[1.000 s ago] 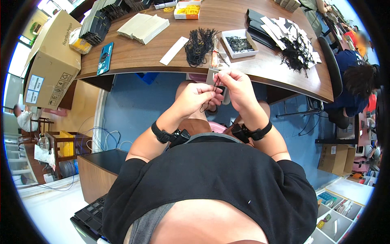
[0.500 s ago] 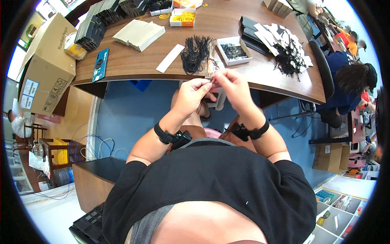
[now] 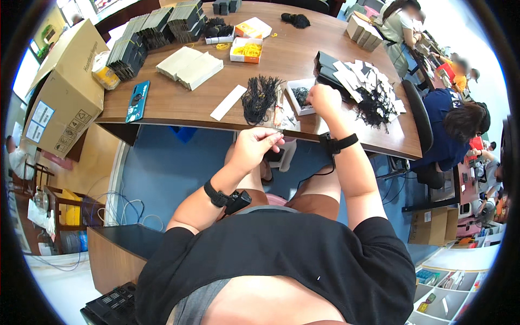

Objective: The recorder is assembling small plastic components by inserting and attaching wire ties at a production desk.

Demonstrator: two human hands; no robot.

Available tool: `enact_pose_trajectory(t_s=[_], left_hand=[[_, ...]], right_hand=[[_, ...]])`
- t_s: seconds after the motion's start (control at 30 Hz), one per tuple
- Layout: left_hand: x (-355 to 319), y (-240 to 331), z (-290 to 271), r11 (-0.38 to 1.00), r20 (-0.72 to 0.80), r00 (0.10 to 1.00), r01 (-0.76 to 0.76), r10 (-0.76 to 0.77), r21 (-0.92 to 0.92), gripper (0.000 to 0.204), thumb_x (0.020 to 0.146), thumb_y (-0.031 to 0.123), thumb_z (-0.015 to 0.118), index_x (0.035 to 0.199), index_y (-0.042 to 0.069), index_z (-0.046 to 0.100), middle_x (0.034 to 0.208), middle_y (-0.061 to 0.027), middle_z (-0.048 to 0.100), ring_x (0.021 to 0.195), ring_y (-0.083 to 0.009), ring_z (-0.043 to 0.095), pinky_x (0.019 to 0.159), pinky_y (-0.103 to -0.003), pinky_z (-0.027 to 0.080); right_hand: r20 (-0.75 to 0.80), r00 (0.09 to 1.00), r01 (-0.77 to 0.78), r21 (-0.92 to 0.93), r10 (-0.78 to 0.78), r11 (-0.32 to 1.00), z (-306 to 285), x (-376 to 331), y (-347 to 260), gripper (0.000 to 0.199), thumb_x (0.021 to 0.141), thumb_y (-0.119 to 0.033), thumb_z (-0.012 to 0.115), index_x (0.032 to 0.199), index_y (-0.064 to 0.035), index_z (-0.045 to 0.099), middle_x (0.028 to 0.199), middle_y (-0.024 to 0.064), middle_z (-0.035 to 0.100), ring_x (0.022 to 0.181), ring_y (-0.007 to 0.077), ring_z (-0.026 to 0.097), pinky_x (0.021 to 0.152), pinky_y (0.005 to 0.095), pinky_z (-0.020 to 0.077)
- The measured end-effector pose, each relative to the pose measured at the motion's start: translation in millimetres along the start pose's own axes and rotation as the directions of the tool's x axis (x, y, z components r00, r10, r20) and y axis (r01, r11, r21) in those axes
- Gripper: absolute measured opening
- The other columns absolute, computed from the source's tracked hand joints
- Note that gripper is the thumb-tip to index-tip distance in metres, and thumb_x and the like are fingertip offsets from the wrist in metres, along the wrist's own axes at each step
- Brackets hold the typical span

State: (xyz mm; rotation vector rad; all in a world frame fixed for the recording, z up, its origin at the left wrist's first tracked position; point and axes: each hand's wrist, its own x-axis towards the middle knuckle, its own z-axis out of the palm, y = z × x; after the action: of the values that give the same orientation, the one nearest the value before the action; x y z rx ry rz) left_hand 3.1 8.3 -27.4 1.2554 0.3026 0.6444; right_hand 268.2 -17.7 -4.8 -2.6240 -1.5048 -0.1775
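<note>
The left hand (image 3: 254, 149) hangs just below the near edge of the wooden table (image 3: 281, 59), its fingertips pinched shut on a small pale tag (image 3: 277, 131) that is too small to make out in detail. The right hand (image 3: 323, 101) reaches up over that near edge to a small white tray (image 3: 301, 96) of black pieces; its fingers curl down into the tray, but whether they have closed on anything cannot be told. Just left of the tray lies a loose bundle of black cords (image 3: 260, 97), and beside that a white paper strip (image 3: 228, 102). Toward the table's right end sits a scatter of white cards and black cords (image 3: 368, 86); a teal phone (image 3: 137, 101) lies near the left edge, next to a cardboard box (image 3: 62, 92). To do this picking step well, it seems best to keep the pinched tag steady and level close under the table edge, and to lift a single black piece cleanly from the tray with fingertip and thumb, so neighbouring pieces do not tangle and drag out with it.
</note>
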Motion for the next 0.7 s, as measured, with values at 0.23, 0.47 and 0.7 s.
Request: enact_pose_trajectory(t_s=[0.23,0.47,0.7], left_hand=[[-1.3,3.3,-0.8,0.997,-0.085,0.994,0.07,-0.073,-0.035,0.018,0.09,0.014,0.065,0.097,-0.003,0.068,0.077,-0.0037,0.065,0.059,-0.0051,0.052,0.055,-0.019,0.043],[-2.1,3.8,3.4,0.997,-0.125,0.991,0.062,-0.056,0.045,0.017,0.09,0.015,0.064,0.095,-0.001,0.069,0.073,-0.0009,0.062,0.058,-0.0026,0.045,0.052,-0.017,0.036],[-7.9,7.6,7.2,0.953,-0.145,0.98,-0.087,0.134,0.29,0.019,0.093,0.015,0.062,0.093,-0.003,0.068,0.073,-0.0008,0.061,0.068,-0.0057,0.051,0.063,-0.021,0.041]], right_hand=[[-0.356,0.934,0.122,0.258,-0.023,0.958,12.2,-22.2,2.1,0.014,0.085,-0.018,0.059,0.09,-0.0079,0.068,0.081,0.0162,0.067,0.082,0.0336,0.065,0.072,0.0439,0.0508],[-0.315,0.931,0.08,0.669,0.185,0.739,-7.1,-37.5,-5.3,0.026,0.084,-0.011,0.067,0.109,-0.0022,0.062,0.083,0.013,0.07,0.066,0.0149,0.062,0.062,0.0274,0.0482],[0.031,0.999,-0.032,0.998,-0.02,-0.055,-28.9,-92.8,-35.7,0.019,0.095,-0.006,0.055,0.111,0.0005,0.063,0.088,0.0059,0.068,0.071,0.0063,0.056,0.063,0.0178,0.0451]])
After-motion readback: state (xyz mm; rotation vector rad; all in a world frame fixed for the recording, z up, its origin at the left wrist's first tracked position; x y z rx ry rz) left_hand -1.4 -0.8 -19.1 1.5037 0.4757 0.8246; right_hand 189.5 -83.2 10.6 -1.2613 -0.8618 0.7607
